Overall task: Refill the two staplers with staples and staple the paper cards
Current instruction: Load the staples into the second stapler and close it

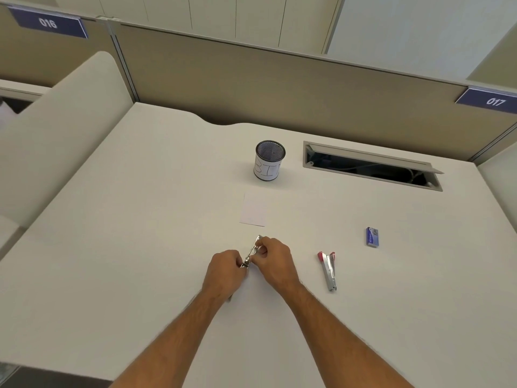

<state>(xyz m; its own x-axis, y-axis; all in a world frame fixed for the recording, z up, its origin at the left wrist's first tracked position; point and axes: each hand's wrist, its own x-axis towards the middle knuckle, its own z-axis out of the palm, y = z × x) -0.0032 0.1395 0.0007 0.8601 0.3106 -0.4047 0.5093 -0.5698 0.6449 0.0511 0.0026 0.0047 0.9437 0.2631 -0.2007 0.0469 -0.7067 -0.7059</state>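
A small silver stapler is held between both hands just above the desk's middle. My left hand pinches its near end. My right hand grips its far end, fingers curled over the metal; most of the stapler is hidden by the fingers. A second stapler, silver with red ends, lies swung open on the desk to the right. A blue staple box sits farther right and back. White paper cards lie flat just beyond my hands.
A black mesh cup with a white label stands behind the cards. An open cable slot is cut into the white desk at the back right. Beige partitions with number signs wall the desk.
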